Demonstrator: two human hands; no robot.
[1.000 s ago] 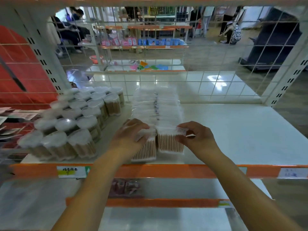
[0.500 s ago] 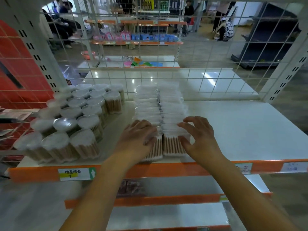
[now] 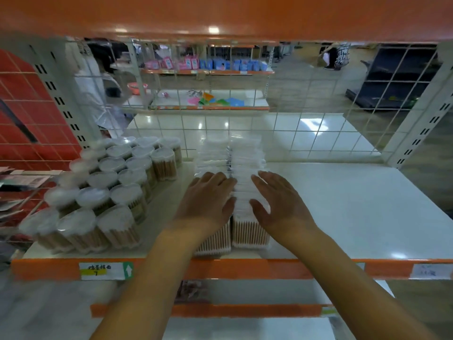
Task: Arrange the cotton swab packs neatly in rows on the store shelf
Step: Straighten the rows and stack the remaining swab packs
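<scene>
1. While laid flat over the near end of the two rows, left hand (image 3: pixel 208 200) palm-down on the left row, fingers straight and together, grasping nothing; right hand (image 3: pixel 279 200) likewise unclenched, fingers straight, angled against the right row's top and outer side, thumb toward the middle.
2. Cotton swab packs (image 3: pixel 250 231) in two rows side by side, running from the front lip of the white shelf (image 3: pixel 355 204) back to the wire grid (image 3: pixel 306 133); rows touching each other; front packs upright, wooden sticks visible through clear wrap; left front pack slightly nearer the edge than the right one.
3. Left of the rows, apart from them: round tubs of swabs (image 3: pixel 115 190) packed in close ranks, white lids up.
4. Along the shelf front: orange rail (image 3: pixel 245 268); price label (image 3: pixel 105 271) with yellow strip and green arrow at left; a second, blurred label at right, unreadable.
5. Beyond the grid: another shelving unit with pink and blue goods, glossy floor tiles.
</scene>
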